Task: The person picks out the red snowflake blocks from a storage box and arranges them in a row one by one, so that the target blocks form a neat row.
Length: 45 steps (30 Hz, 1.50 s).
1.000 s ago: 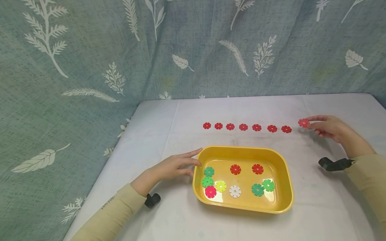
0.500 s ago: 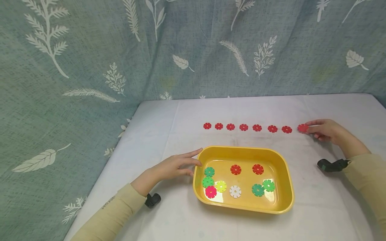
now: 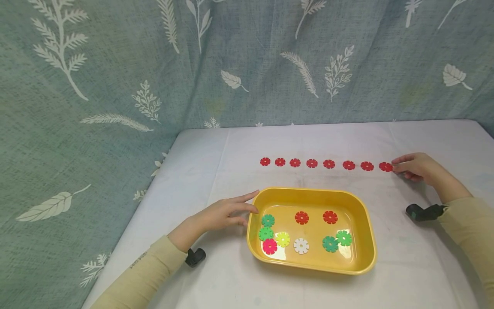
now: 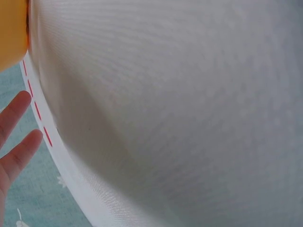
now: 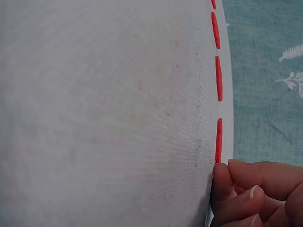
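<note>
My right hand (image 3: 418, 167) pinches the right edge of a red plastic interlocking disc (image 3: 385, 167), which lies flat on the white cloth. That disc ends a row of several notched red discs (image 3: 329, 164) across the back of the table. In the right wrist view, thumb and index finger meet at the near end of the disc (image 5: 218, 142). My left hand (image 3: 220, 213), its fingers spread and relaxed, rests against the left rim of a yellow tray (image 3: 308, 195). Inside lie several discs: green, red, a pink one (image 3: 269, 246), a yellow one (image 3: 283, 239) and a white one (image 3: 301, 246).
White cloth (image 3: 216, 279) covers the table. A green leaf-patterned curtain (image 3: 251, 64) hangs behind it and along the left side. Black wrist cameras sit under both wrists, the right one (image 3: 424, 212) between that sleeve and the tray.
My right hand has lowered the red disc from the air onto the cloth, at the right end of the row, moving slightly left and nearer. The left hand and tray have stayed put.
</note>
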Each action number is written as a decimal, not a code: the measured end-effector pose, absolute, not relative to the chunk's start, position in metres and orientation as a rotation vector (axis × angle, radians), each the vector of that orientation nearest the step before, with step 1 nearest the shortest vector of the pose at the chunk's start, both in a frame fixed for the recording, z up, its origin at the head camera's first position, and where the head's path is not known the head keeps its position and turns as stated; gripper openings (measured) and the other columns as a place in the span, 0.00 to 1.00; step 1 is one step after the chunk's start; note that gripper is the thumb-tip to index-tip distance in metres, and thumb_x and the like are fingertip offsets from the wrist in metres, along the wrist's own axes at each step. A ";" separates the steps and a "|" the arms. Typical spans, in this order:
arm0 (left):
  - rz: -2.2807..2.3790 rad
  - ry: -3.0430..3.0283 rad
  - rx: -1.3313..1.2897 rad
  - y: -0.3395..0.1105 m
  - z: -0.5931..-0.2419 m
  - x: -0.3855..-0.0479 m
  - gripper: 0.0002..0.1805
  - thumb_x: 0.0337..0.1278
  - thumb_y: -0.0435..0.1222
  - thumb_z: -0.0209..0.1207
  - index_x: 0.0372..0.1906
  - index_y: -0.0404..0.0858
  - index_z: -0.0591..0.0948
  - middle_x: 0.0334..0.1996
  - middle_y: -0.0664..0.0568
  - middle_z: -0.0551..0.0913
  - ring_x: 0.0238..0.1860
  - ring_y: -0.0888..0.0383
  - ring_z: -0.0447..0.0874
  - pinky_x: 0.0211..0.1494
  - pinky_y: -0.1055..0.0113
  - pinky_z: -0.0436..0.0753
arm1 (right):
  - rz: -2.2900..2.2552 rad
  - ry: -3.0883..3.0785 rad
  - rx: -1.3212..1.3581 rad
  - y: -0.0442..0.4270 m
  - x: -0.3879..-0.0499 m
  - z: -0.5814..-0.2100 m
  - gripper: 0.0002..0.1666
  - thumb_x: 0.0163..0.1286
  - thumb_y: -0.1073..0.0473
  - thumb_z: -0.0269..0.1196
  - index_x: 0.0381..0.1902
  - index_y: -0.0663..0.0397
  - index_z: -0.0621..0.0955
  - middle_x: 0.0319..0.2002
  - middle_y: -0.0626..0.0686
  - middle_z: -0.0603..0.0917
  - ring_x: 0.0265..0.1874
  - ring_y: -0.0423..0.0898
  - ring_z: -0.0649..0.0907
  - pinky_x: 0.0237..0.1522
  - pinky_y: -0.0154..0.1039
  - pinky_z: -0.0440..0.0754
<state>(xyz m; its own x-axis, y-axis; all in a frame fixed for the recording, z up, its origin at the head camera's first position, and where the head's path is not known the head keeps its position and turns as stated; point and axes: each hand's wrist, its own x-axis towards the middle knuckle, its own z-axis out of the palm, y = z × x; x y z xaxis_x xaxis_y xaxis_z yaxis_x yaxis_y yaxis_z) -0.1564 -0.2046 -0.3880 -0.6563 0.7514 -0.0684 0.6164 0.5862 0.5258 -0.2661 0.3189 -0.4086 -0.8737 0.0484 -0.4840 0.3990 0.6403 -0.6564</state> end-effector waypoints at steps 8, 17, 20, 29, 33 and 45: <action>0.689 2.536 1.152 -0.205 -0.389 -0.157 0.25 0.49 0.52 0.58 0.54 0.49 0.77 0.70 0.56 0.56 0.67 0.58 0.59 0.62 0.64 0.70 | -1.106 2.437 0.368 0.320 -0.266 -0.410 0.34 0.61 0.53 0.61 0.60 0.67 0.65 0.27 0.48 0.74 0.28 0.48 0.72 0.31 0.36 0.73; 0.692 2.536 1.159 -0.206 -0.390 -0.157 0.25 0.50 0.53 0.57 0.54 0.49 0.77 0.70 0.55 0.56 0.67 0.57 0.60 0.62 0.64 0.71 | -1.108 2.443 0.363 0.323 -0.268 -0.413 0.36 0.60 0.52 0.62 0.60 0.67 0.65 0.27 0.49 0.75 0.28 0.48 0.73 0.30 0.36 0.75; 0.695 2.533 1.156 -0.206 -0.390 -0.157 0.25 0.50 0.52 0.57 0.54 0.49 0.77 0.70 0.55 0.56 0.67 0.58 0.59 0.62 0.64 0.71 | -1.101 2.441 0.351 0.324 -0.268 -0.410 0.37 0.60 0.51 0.61 0.60 0.67 0.64 0.27 0.48 0.75 0.26 0.46 0.74 0.30 0.35 0.76; 0.691 2.533 1.152 -0.206 -0.391 -0.157 0.25 0.50 0.53 0.57 0.54 0.49 0.76 0.70 0.56 0.56 0.68 0.58 0.59 0.62 0.63 0.71 | -1.070 2.467 0.164 0.315 -0.255 -0.376 0.36 0.65 0.49 0.56 0.63 0.67 0.61 0.32 0.51 0.77 0.27 0.48 0.74 0.31 0.35 0.77; 0.678 2.537 1.146 -0.206 -0.390 -0.157 0.25 0.50 0.53 0.57 0.54 0.50 0.76 0.70 0.57 0.56 0.68 0.58 0.59 0.62 0.63 0.70 | -1.063 2.503 0.093 0.303 -0.247 -0.362 0.37 0.66 0.47 0.56 0.63 0.66 0.62 0.34 0.53 0.77 0.28 0.48 0.74 0.33 0.35 0.79; 0.691 2.526 1.143 -0.205 -0.388 -0.157 0.24 0.50 0.49 0.59 0.54 0.48 0.76 0.70 0.55 0.56 0.68 0.57 0.59 0.63 0.63 0.70 | -0.998 2.612 -0.159 0.254 -0.215 -0.323 0.32 0.63 0.46 0.59 0.59 0.60 0.68 0.34 0.54 0.81 0.28 0.49 0.75 0.31 0.35 0.79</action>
<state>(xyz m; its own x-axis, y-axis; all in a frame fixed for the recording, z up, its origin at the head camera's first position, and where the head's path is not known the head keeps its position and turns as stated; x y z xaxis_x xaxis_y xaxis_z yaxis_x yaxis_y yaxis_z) -0.1567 -0.2048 -0.3881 -0.6465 0.7607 -0.0581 0.6254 0.5719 0.5309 -0.2147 0.2545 -0.3226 -0.9364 -0.2218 -0.2721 0.0162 0.7470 -0.6647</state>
